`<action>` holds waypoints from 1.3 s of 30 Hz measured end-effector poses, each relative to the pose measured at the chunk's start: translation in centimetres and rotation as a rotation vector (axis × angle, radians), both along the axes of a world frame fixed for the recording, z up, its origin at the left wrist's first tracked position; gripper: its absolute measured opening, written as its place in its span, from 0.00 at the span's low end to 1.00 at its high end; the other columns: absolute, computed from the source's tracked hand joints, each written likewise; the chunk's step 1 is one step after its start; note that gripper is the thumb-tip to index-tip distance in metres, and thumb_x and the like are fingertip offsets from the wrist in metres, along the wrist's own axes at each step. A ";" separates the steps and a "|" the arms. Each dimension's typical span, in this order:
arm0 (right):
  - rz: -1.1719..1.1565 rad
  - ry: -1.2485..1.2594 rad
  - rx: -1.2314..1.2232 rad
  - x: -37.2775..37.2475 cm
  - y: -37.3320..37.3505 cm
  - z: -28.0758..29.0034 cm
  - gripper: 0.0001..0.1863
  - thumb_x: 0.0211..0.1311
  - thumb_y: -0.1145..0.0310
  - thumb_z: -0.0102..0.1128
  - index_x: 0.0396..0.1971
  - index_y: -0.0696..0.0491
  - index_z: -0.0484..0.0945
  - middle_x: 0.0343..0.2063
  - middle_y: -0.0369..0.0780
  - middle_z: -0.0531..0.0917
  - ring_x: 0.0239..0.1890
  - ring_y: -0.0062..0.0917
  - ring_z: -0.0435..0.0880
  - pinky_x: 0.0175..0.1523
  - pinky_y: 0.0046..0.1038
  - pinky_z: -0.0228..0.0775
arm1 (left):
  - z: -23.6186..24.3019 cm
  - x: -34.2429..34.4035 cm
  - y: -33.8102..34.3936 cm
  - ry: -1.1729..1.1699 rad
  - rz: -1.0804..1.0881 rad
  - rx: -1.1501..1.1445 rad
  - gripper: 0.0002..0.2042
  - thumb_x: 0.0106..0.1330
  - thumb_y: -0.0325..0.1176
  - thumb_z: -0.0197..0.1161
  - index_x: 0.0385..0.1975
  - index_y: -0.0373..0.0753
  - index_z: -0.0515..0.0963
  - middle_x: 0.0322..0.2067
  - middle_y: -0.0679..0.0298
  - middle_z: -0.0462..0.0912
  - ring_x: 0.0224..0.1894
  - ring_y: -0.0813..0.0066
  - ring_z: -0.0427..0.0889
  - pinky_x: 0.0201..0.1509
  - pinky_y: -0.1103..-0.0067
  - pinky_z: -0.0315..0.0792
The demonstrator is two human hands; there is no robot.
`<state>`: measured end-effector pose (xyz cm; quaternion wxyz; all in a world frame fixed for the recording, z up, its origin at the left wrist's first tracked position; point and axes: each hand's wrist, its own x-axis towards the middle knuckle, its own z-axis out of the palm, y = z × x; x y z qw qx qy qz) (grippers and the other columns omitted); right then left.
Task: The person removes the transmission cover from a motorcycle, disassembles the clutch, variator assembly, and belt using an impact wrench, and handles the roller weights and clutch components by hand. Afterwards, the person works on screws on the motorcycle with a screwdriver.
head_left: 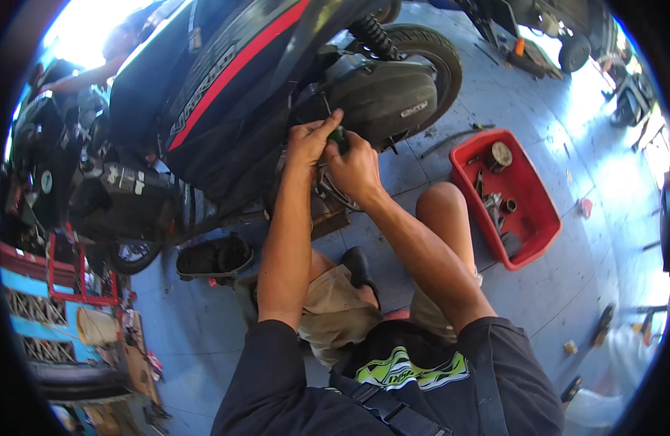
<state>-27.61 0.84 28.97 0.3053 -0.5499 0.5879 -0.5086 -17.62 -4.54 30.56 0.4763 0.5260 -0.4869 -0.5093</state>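
A scooter with a dark blue body panel (237,83) and red stripe stands in front of me. My right hand (355,168) is wrapped round the dark green handle of what looks like a screwdriver (338,137), beside the grey engine cover (382,102). Just left of it, my left hand (308,147) is closed with its thumb stretched toward the cover's front edge. What its fingers grip is hidden. A thin metal shaft shows just above the left thumb. Behind the cover are the rear wheel (449,69) and a black shock-absorber spring (373,38).
A red plastic bin (536,248) with several metal parts stands right of my knee. A black hose (451,139) lies behind it. An open black housing (215,258) sits on the blue-grey floor at left. Other motorbikes (117,196) stand around.
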 end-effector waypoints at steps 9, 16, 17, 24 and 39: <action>0.067 -0.912 0.133 -1.3 2.3 -0.8 0.22 0.57 0.62 0.58 0.48 0.59 0.71 0.31 0.53 0.79 0.31 0.48 0.81 0.35 0.39 0.73 | -0.2 0.3 -0.7 0.407 -0.242 0.104 0.12 0.61 0.32 0.66 0.38 0.31 0.78 0.31 0.60 0.82 0.32 0.72 0.81 0.37 0.78 0.74; -0.163 -0.192 -0.258 -1.9 2.6 -0.3 0.28 0.55 0.70 0.62 0.56 0.59 0.66 0.44 0.47 0.71 0.27 0.38 0.80 0.27 0.32 0.75 | -0.5 0.5 -0.2 0.389 -0.269 0.089 0.11 0.63 0.31 0.63 0.42 0.33 0.78 0.35 0.62 0.82 0.38 0.71 0.81 0.41 0.76 0.74; -0.180 -0.442 -0.179 -2.0 2.4 0.1 0.26 0.56 0.69 0.62 0.55 0.59 0.67 0.43 0.44 0.71 0.28 0.35 0.80 0.24 0.29 0.74 | -0.6 0.5 -0.3 0.424 -0.295 0.097 0.12 0.63 0.33 0.63 0.42 0.34 0.78 0.34 0.62 0.82 0.37 0.72 0.80 0.42 0.76 0.73; -0.229 -0.011 -0.310 -2.2 2.6 0.5 0.23 0.58 0.67 0.59 0.52 0.58 0.69 0.32 0.47 0.76 0.31 0.34 0.82 0.29 0.37 0.74 | -0.8 0.9 -0.9 0.213 -0.218 0.047 0.13 0.65 0.34 0.61 0.41 0.30 0.77 0.37 0.60 0.82 0.39 0.70 0.81 0.45 0.75 0.74; 0.347 -1.251 0.436 -4.2 2.2 -0.1 0.26 0.54 0.73 0.60 0.54 0.59 0.67 0.38 0.49 0.75 0.37 0.42 0.79 0.42 0.39 0.75 | -0.9 0.4 -1.0 0.382 -0.346 0.044 0.10 0.64 0.30 0.61 0.42 0.34 0.79 0.35 0.64 0.82 0.37 0.76 0.81 0.44 0.81 0.73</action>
